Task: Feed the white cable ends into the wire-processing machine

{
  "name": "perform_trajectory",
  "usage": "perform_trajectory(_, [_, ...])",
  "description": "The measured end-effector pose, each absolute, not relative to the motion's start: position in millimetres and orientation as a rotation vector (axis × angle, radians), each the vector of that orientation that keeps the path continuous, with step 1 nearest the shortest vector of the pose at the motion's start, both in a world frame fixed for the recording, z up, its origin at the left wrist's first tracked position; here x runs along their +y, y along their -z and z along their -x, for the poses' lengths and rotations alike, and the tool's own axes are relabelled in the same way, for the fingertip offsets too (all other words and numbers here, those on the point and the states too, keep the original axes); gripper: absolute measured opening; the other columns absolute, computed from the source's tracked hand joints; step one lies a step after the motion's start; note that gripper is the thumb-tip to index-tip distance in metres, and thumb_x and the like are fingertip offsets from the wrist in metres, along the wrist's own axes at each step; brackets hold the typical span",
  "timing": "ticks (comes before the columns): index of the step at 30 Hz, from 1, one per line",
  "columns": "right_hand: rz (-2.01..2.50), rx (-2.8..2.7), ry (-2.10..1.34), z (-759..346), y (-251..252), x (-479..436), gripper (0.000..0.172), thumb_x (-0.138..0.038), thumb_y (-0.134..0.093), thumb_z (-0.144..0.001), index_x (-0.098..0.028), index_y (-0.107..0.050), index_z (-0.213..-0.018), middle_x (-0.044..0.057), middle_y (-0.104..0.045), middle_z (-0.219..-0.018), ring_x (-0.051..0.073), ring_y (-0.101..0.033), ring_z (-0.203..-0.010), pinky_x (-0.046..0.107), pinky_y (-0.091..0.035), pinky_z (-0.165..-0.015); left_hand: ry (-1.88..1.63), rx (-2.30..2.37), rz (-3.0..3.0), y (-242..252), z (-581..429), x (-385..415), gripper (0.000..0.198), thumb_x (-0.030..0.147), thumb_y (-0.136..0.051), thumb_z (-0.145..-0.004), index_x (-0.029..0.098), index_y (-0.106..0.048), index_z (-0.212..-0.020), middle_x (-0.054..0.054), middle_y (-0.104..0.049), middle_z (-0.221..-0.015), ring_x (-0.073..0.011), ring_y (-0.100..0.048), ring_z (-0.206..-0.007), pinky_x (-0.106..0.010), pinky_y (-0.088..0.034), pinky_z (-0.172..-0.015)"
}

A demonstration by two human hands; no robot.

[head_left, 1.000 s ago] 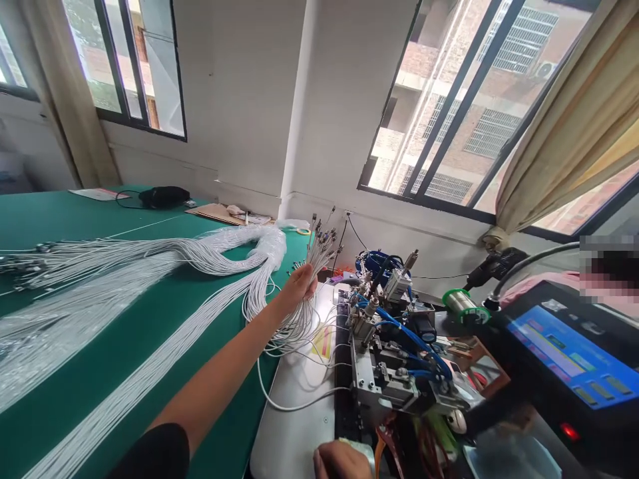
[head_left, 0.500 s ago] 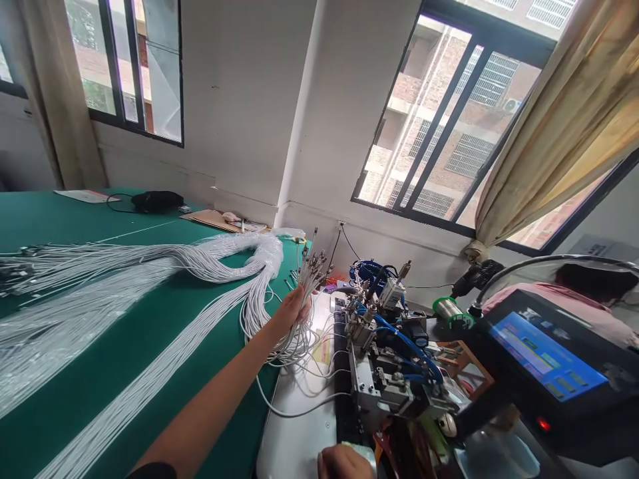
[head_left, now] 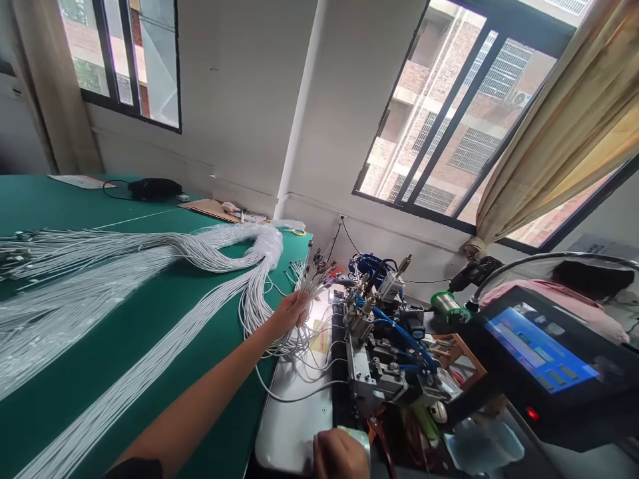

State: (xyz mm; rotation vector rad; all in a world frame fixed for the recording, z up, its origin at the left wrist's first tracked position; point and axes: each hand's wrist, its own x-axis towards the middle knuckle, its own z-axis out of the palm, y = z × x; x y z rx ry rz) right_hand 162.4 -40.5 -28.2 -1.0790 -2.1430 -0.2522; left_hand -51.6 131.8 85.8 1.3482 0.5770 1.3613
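Note:
My left hand (head_left: 291, 310) is stretched out over the green table (head_left: 150, 319), closed round a bunch of thin white cables (head_left: 304, 293) whose metal connector tips (head_left: 319, 269) fan up beyond the fingers. The cables run back into long white bundles (head_left: 150, 256) across the table, partly wrapped in clear plastic. My right hand (head_left: 341, 454) rests at the bottom edge by a white plate (head_left: 294, 412), closed on a pale object I cannot make out. A small machine (head_left: 389, 346) with blue hoses stands just right of both hands.
A touchscreen panel (head_left: 539, 349) sits at the right, with a solder spool (head_left: 446, 305) behind the machine. A black pouch (head_left: 152, 187), papers and cardboard (head_left: 212, 209) lie at the far table edge. Another person in pink (head_left: 574, 299) is partly visible behind the screen.
My left hand has lowered the cable bunch and drawn it slightly nearer, tips now tilted toward the machine. The view has shifted; my right hand stays at the bottom.

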Motion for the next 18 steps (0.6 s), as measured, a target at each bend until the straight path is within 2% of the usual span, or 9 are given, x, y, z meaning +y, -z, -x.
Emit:
perform_trajectory(2, [1.103, -2.142, 0.231, -160, 21, -43, 0.023, -0.019, -0.049, -0.086, -0.019, -0.056, -0.065, -0.001, -0.054, -0.053, 0.011, -0.053, -0.047, 0.024, -0.030, -0.050, -1.285, 0.620, -1.397, -87, 55, 130, 0.060, 0.072, -0.052, -0.079, 0.014, -0.062, -0.086, 0.008, -0.041, -0.045, -0.0071, -0.041, -0.038, -0.023, -0.039, -0.047])
perform_trajectory(4, [1.116, -2.130, 0.208, -157, 14, -46, 0.022, -0.019, -0.049, -0.087, -0.019, -0.056, -0.066, 0.000, -0.055, -0.054, 0.011, -0.054, -0.049, 0.023, -0.030, -0.051, -1.142, 0.727, -1.482, -90, 62, 127, 0.053, 0.067, -0.060, -0.076, 0.014, -0.064, -0.077, 0.002, -0.052, -0.054, -0.0106, -0.052, -0.051, -0.024, -0.044, -0.056])
perform_trajectory(6, [1.125, -2.112, 0.168, -154, 7, -49, 0.023, -0.019, -0.048, -0.088, -0.019, -0.056, -0.067, 0.000, -0.056, -0.054, 0.011, -0.054, -0.050, 0.023, -0.031, -0.052, -0.967, 0.833, -1.558, -93, 73, 124, 0.043, 0.056, -0.068, -0.075, 0.014, -0.068, -0.082, -0.003, -0.064, -0.074, -0.0145, -0.059, -0.069, -0.024, -0.047, -0.063])
perform_trajectory(8, [1.135, -2.100, 0.113, -151, 1, -52, 0.022, -0.019, -0.047, -0.088, -0.018, -0.056, -0.068, 0.000, -0.056, -0.056, 0.011, -0.054, -0.051, 0.023, -0.031, -0.053, -0.819, 0.867, -1.543, -96, 87, 119, 0.033, 0.047, -0.072, -0.074, 0.017, -0.071, -0.088, -0.006, -0.068, -0.093, -0.0161, -0.061, -0.079, -0.022, -0.048, -0.063])
perform_trajectory(11, [1.150, -2.107, 0.036, -150, -3, -56, 0.021, -0.018, -0.047, -0.089, -0.018, -0.056, -0.070, 0.000, -0.056, -0.056, 0.012, -0.052, -0.052, 0.025, -0.030, -0.053, -0.585, 0.845, -1.367, -102, 107, 114, 0.029, 0.043, -0.078, -0.068, 0.017, -0.071, -0.077, -0.010, -0.068, -0.098, -0.0146, -0.062, -0.065, -0.019, -0.044, -0.045])
perform_trajectory(13, [1.156, -2.108, 0.000, -150, -2, -57, 0.021, -0.018, -0.047, -0.089, -0.018, -0.056, -0.070, 0.000, -0.056, -0.057, 0.012, -0.052, -0.053, 0.026, -0.029, -0.053, -0.434, 0.835, -1.263, -105, 117, 116, 0.033, 0.045, -0.080, -0.066, 0.016, -0.069, -0.076, -0.011, -0.068, -0.103, -0.0129, -0.062, -0.056, -0.019, -0.044, -0.040])
perform_trajectory(15, [1.143, -2.101, -0.011, -151, -1, -57, 0.020, -0.017, -0.048, -0.089, -0.018, -0.056, -0.071, 0.001, -0.055, -0.057, 0.012, -0.051, -0.053, 0.026, -0.028, -0.054, -0.421, 0.834, -1.226, -107, 121, 125, 0.037, 0.049, -0.078, -0.068, 0.015, -0.067, -0.080, -0.013, -0.066, -0.111, -0.0140, -0.066, -0.061, -0.022, -0.052, -0.049])
perform_trajectory(18, [1.096, -2.092, -0.005, -151, 1, -56, 0.017, -0.016, -0.049, -0.088, -0.019, -0.056, -0.073, 0.001, -0.054, -0.057, 0.013, -0.049, -0.053, 0.027, -0.027, -0.054, -0.772, 0.917, -1.198, -112, 115, 162, 0.041, 0.049, -0.073, -0.075, 0.012, -0.064, -0.089, -0.014, -0.065, -0.113, -0.0167, -0.070, -0.072, -0.029, -0.060, -0.068])
